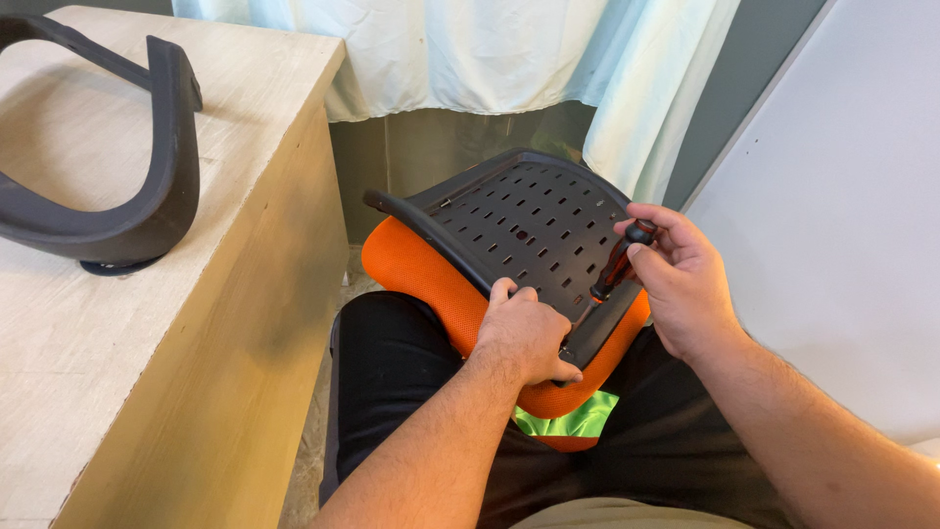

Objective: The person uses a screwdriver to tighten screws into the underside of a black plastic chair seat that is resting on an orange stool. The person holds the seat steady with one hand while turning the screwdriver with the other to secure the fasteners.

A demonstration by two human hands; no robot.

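An orange chair seat cushion (416, 269) lies upside down on my lap, its black perforated plastic underside (529, 220) facing up. My left hand (524, 333) grips the near edge of the black plate, thumb wrapped under it. My right hand (681, 279) holds a screwdriver (619, 263) with a black and red handle. Its shaft slants down to the plate's near right corner, close to my left fingers. The tip is hidden between hand and plate.
A light wooden desk (196, 323) stands close on my left, with a curved black chair armrest part (147, 186) on top. A pale curtain (470, 49) hangs behind, a white panel (842, 216) leans at the right. A green strip (573, 421) shows under the cushion.
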